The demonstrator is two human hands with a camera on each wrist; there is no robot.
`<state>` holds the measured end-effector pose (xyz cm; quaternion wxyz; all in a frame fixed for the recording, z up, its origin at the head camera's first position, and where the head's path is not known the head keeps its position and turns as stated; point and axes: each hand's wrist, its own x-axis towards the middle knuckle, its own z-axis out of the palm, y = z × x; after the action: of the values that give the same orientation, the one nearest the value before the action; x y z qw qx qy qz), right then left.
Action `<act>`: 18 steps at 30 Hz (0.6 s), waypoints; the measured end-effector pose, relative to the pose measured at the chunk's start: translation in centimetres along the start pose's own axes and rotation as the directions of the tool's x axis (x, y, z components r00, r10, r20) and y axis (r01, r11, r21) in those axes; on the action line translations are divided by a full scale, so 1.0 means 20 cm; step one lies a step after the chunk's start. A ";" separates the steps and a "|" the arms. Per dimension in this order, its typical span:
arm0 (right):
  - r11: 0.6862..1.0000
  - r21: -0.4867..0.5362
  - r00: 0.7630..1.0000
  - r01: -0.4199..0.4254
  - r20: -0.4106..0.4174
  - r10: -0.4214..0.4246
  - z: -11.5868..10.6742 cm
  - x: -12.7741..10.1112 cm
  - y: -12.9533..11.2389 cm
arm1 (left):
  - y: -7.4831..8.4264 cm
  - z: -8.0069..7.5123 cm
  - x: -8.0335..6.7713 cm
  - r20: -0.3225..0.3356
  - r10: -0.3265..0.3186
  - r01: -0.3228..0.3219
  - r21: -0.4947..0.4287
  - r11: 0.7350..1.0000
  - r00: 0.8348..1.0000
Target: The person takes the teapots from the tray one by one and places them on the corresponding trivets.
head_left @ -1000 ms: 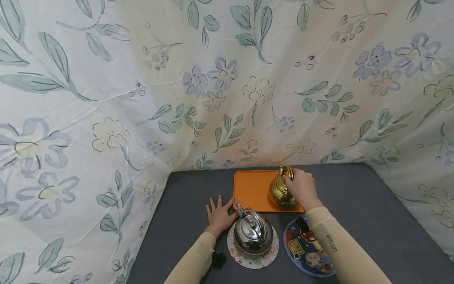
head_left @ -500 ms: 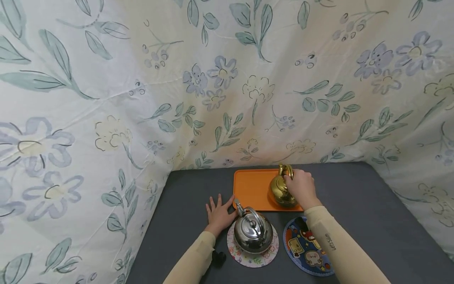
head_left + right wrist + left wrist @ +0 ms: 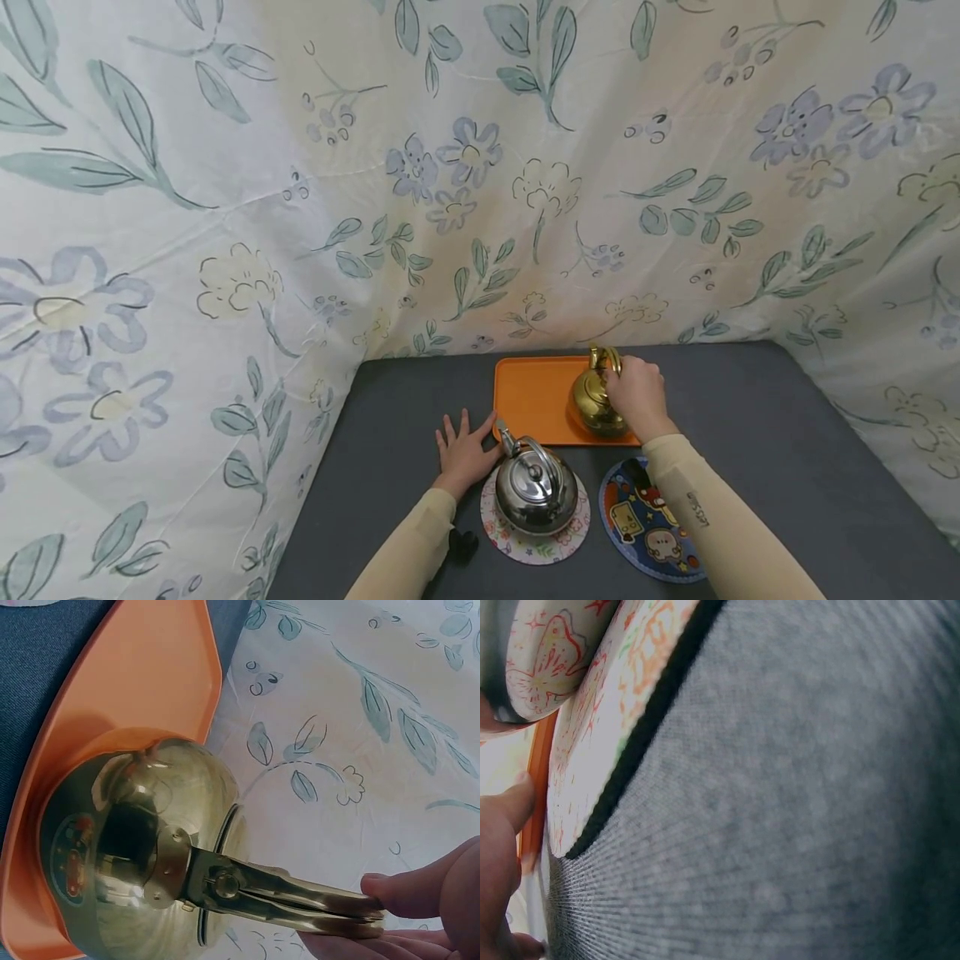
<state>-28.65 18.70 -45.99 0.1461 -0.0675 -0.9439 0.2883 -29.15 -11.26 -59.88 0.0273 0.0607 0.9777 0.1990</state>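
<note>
In the head view, a gold kettle (image 3: 591, 408) sits on the right part of an orange tray (image 3: 531, 400). My right hand (image 3: 641, 396) grips the kettle's handle, and the right wrist view shows the thumb (image 3: 405, 892) on one side of the handle (image 3: 300, 896) and fingers on the other. My left hand (image 3: 463, 457) lies with spread fingers at the tray's front left corner; in the left wrist view its thumb (image 3: 510, 801) is right at the tray's orange edge (image 3: 538, 795). Close beside that hand, a silver kettle (image 3: 534, 500) stands on a round floral mat (image 3: 528, 550).
A round blue cartoon mat (image 3: 641, 521) lies at the front right, partly under the right forearm (image 3: 705, 508). A small black object (image 3: 462, 546) shows by the left sleeve. Floral cloth (image 3: 480, 208) hangs behind and beside the dark grey table (image 3: 397, 417).
</note>
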 end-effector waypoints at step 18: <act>1.000 0.017 0.998 0.007 -0.067 -0.006 -0.05 -0.04 -0.03 | 0.00 0.00 0.00 -0.001 -0.002 0.002 0.006 1.000 1.000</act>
<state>-27.59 18.55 -45.02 0.1790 -0.0730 -0.9363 0.2933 -29.20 -11.27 -60.00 0.0267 0.0595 0.9784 0.1961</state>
